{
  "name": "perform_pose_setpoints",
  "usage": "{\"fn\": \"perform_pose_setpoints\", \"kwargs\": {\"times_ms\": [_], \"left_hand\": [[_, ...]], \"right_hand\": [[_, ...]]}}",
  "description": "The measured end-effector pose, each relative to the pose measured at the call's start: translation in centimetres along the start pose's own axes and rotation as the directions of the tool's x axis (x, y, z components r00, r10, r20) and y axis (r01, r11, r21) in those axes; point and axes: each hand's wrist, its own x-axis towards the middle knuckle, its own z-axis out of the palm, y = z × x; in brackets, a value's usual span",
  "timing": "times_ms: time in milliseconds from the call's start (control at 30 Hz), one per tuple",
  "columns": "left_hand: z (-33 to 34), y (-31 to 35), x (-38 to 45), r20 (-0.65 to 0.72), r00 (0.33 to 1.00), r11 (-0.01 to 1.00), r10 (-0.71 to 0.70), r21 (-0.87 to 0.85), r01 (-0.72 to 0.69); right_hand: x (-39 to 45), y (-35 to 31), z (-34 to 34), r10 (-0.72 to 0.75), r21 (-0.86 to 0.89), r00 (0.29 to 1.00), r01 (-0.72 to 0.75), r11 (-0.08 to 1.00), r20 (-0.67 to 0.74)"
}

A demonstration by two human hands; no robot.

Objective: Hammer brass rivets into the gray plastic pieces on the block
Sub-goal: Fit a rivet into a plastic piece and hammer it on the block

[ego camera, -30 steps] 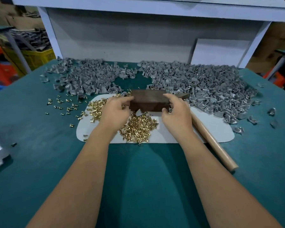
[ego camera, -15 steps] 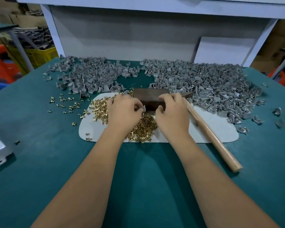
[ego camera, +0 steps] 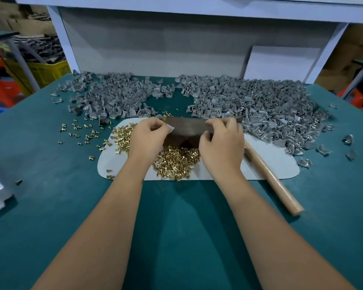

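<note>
Table cover (ego camera: 50, 206): matt teal, cloth-like. Rivets (ego camera: 174, 162): shiny brass, proper glinty. Plastic pieces (ego camera: 260, 105): dull gray, matt. Block (ego camera: 187, 130): dark brown, matt, wood by look. Hammer handle (ego camera: 272, 181): pale smooth wood. White mat (ego camera: 270, 164): flat, matt.

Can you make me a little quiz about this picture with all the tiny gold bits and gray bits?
1. True or false: the hammer is in a hand.
2. Where is the biggest heap of rivets? A) on the white mat B) in the yellow crate
3. Fill in: both hands are at the dark ____.

Key:
1. False. It lies on the table by the right hand.
2. A.
3. Block; the left hand holds a gray piece at its left end.
</note>
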Motion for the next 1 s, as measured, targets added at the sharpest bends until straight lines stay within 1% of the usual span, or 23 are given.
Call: {"fn": "perform_pose_setpoints", "kwargs": {"times_ms": [33,67,100,133,167,200,233,300,367,533,600,667,767,833,900,967,1000], "left_hand": [[0.0,-0.1,0.0,-0.02,0.999,0.999,0.042,0.01,-0.042],[-0.1,-0.1,0.0,-0.041,0.995,0.996,0.088,0.006,-0.088],[-0.1,-0.1,0.1,-0.061,0.988,0.99,0.14,0.003,-0.14],[-0.2,-0.1,0.2,-0.078,0.975,0.978,0.207,0.034,-0.205],[-0.1,-0.1,0.4,-0.086,0.959,0.96,0.27,0.1,-0.262],[0.1,-0.2,0.6,-0.08,0.949,0.943,0.304,0.165,-0.289],[0.5,-0.2,0.8,-0.067,0.95,0.937,0.304,0.204,-0.285],[1.2,-0.1,1.4,-0.037,0.959,0.94,0.279,0.215,-0.265],[1.9,0.1,1.8,-0.01,0.966,0.948,0.257,0.196,-0.251],[1.6,-0.3,2.3,0.017,0.973,0.962,0.23,0.145,-0.23],[0.9,-0.7,2.4,0.048,0.969,0.956,0.24,0.161,-0.245],[0.4,-0.5,2.3,0.064,0.967,0.953,0.246,0.165,-0.254],[0.3,-0.2,2.2,0.047,0.975,0.965,0.218,0.137,-0.222],[0.2,-0.2,2.1,0.026,0.977,0.968,0.213,0.128,-0.215],[0.0,-0.2,2.1,0.016,0.975,0.966,0.223,0.132,-0.223],[0.2,-0.1,1.9,0.061,0.969,0.963,0.24,0.114,-0.246],[0.3,-0.1,1.8,0.11,0.965,0.966,0.238,0.079,-0.247]], "right_hand": [[-0.1,-0.2,-0.1,-0.074,-0.038,0.997,0.073,0.997,-0.038],[-0.3,-0.5,-0.1,-0.139,-0.033,0.99,0.138,0.99,-0.034],[-0.5,-0.8,-0.1,-0.182,0.007,0.983,0.182,0.983,0.017],[-0.8,-1.1,-0.1,-0.209,0.053,0.973,0.205,0.977,0.098],[-1.2,-1.4,0.1,-0.225,0.069,0.957,0.216,0.974,0.181],[-1.5,-1.6,0.4,-0.239,0.044,0.94,0.236,0.971,0.243],[-1.7,-1.7,0.6,-0.256,0.001,0.922,0.267,0.964,0.289],[-1.8,-1.8,0.9,-0.276,-0.054,0.89,0.316,0.947,0.362],[-1.7,-1.8,0.9,-0.279,-0.039,0.87,0.322,0.946,0.406],[-1.5,-1.6,0.9,-0.294,0.088,0.855,0.285,0.955,0.428],[-1.7,-1.8,1.1,-0.306,0.13,0.848,0.277,0.952,0.432],[-1.6,-1.8,1.0,-0.318,0.149,0.843,0.281,0.948,0.434],[-1.3,-1.7,0.6,-0.338,0.168,0.828,0.293,0.941,0.447],[-1.4,-1.7,0.5,-0.335,0.141,0.838,0.304,0.942,0.431],[-1.6,-1.8,0.4,-0.297,0.047,0.88,0.302,0.952,0.37],[-1.6,-1.9,0.3,-0.26,-0.068,0.899,0.302,0.951,0.353],[-1.5,-1.9,0.2,-0.264,-0.101,0.888,0.323,0.941,0.377]]}}
